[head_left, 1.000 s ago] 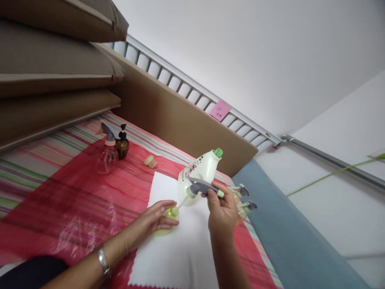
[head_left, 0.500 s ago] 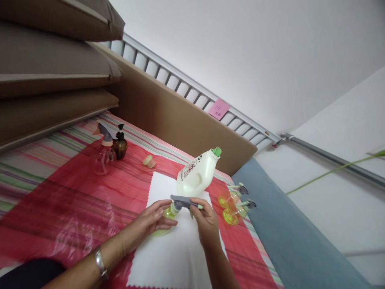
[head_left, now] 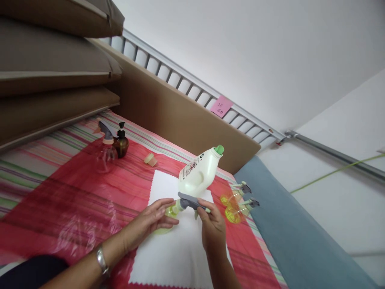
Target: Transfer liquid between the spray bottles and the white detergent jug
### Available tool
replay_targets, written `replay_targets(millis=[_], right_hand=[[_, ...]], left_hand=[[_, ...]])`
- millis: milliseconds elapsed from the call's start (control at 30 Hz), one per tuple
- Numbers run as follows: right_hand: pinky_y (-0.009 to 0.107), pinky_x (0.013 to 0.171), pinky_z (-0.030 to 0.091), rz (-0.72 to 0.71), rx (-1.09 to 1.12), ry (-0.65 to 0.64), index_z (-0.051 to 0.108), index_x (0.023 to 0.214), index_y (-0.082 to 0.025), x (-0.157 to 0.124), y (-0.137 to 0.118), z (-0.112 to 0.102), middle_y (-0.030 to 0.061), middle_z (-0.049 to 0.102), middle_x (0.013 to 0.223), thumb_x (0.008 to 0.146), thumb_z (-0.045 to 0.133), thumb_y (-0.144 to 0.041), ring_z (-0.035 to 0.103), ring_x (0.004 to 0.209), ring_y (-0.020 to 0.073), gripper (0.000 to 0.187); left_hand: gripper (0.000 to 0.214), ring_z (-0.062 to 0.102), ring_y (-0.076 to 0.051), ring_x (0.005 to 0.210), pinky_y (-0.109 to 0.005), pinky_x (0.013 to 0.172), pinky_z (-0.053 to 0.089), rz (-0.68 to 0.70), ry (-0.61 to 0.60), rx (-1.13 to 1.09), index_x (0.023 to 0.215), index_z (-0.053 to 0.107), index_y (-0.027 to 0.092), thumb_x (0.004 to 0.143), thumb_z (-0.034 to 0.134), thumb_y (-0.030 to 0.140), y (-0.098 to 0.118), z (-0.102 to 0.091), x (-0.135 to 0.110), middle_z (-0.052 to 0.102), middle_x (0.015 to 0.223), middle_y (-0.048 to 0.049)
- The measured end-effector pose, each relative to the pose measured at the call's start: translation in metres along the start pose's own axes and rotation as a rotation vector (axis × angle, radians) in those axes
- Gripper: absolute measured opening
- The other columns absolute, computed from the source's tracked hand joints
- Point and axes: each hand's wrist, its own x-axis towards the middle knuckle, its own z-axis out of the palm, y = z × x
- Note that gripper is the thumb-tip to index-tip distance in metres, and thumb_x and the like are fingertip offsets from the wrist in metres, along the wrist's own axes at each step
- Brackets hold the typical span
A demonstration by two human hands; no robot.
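Left grip (head_left: 152, 221): half-curled around yellow bottle (head_left: 170, 211), in front of white jug (head_left: 200, 170).
Right grip (head_left: 213, 228): pinches gray spray top (head_left: 189, 200).
Change: top now meets bottle's neck.

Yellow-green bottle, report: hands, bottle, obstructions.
Left hand around yellow-green bottle. Right hand gripping gray spray head. Spray head at bottle's neck, seating unclear. White jug just beyond, not between hands.

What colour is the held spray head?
The spray head is mostly grey, with pale green parts; head view.
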Motion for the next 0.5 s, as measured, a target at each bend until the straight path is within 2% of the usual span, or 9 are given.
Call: replay_targets(millis=[167,400,500], right_hand=[[0.036,0.072,0.051,-0.145,0.035,-0.130,0.068,0.087,-0.025,-0.005,0.004,0.002,0.0054,0.069,0.097,0.080,0.061,-0.023,0.062,0.093,0.0229,0.010],[0.035,0.070,0.052,-0.123,-0.028,-0.169,0.067,0.091,-0.026,-0.009,0.011,-0.003,0.0047,0.068,0.096,0.082,0.059,-0.022,0.063,0.090,0.0217,0.013],[0.037,0.075,0.052,-0.120,-0.086,-0.165,0.067,0.090,-0.025,-0.008,0.010,-0.005,0.0048,0.068,0.094,0.082,0.059,-0.023,0.063,0.089,0.0219,0.012]], left_hand=[[0.043,0.060,-0.030,0.106,-0.051,0.099,0.035,-0.002,0.005,0.001,0.124,0.050,0.023,0.085,0.054,0.041,0.001,0.000,0.000,0.042,0.141,-0.0136],[0.044,0.060,-0.029,0.106,-0.050,0.099,0.036,-0.008,-0.004,0.009,0.124,0.049,0.023,0.085,0.054,0.041,-0.001,-0.001,0.002,0.045,0.139,-0.0136],[0.046,0.060,-0.029,0.106,-0.050,0.098,0.036,-0.009,-0.002,0.017,0.125,0.049,0.022,0.084,0.055,0.042,-0.001,-0.002,0.002,0.045,0.139,-0.0143]])
